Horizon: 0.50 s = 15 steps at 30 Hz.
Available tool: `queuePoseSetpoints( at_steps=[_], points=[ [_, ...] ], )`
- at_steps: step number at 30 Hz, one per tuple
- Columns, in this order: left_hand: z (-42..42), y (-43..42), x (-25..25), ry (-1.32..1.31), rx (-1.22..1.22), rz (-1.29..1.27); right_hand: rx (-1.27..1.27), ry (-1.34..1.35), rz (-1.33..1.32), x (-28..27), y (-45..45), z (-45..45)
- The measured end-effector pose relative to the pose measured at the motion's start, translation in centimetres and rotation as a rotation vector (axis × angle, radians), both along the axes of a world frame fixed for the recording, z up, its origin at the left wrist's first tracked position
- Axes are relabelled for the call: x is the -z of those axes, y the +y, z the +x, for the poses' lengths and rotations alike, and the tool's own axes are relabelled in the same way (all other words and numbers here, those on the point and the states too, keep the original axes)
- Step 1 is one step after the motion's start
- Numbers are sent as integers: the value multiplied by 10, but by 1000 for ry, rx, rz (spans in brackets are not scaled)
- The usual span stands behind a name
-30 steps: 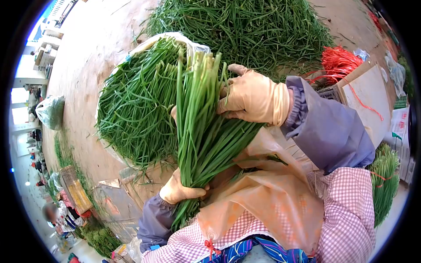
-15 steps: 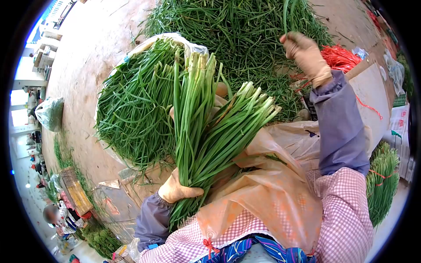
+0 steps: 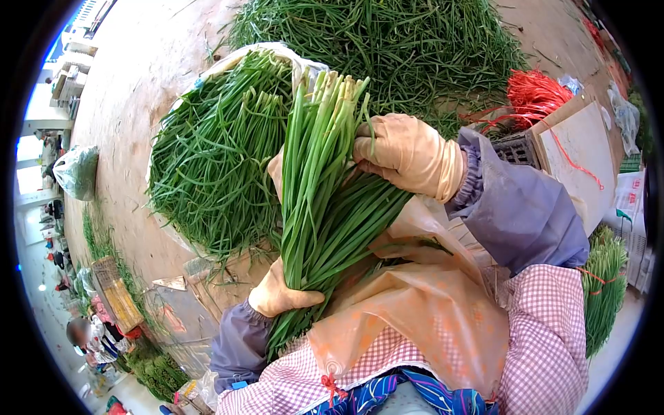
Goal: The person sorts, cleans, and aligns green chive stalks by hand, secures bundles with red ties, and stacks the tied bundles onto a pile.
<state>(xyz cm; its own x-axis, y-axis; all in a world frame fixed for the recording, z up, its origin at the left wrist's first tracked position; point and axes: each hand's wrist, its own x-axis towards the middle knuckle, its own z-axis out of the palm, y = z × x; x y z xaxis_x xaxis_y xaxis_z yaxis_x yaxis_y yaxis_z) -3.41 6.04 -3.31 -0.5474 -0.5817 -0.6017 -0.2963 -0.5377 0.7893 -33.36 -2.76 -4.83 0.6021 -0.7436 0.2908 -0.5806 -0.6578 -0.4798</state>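
Observation:
My gloved left hand [image 3: 285, 292] is wrapped round the lower, leafy part of a bunch of long green stalks [image 3: 311, 159], whose pale ends point up. My gloved right hand [image 3: 408, 153] is at the upper right of the bunch, its fingers bent against the stalks; a thin green piece shows at its fingertips. Part of the bunch slants right, its ends hidden behind my right hand. Just left of the bunch lies a large heap of similar stalks [image 3: 214, 152] in a white wrapping.
A wide pile of loose green leaves [image 3: 380, 48] covers the far tabletop. Red strings [image 3: 536, 97] lie at the right beside a cardboard box [image 3: 581, 152]. A tied bundle [image 3: 605, 290] stands at the right edge. A person [image 3: 86, 335] is at the lower left.
My right hand went out to the far pile with a green strand, then came back to the bunch. My left hand has kept its hold.

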Motion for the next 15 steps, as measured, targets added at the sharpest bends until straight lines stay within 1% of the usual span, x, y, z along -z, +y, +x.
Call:
queuePoseSetpoints(
  at_steps=[2,6,7,10,11,12,13,14,15],
  points=[
    [0,0,1,-4,17,3,28,-33,6,0,5,3],
    [6,-2,5,-17,107,25,66,-318,-87,-18,22,-1],
    [6,-1,6,-3,95,21,35,-323,-112,-19,27,-3],
    [5,1,8,27,64,10,144,-628,298,-24,42,-2],
    [6,2,8,28,50,13,212,-803,453,-28,41,-8],
    [6,3,9,29,33,16,382,-942,573,-41,40,-21],
    [6,5,12,57,16,-5,413,-1204,509,-34,32,-37],
    [8,6,15,41,35,-15,467,-1352,429,-31,27,-56],
    [12,7,17,24,56,-28,620,-1091,321,-26,20,-73]
  ],
)
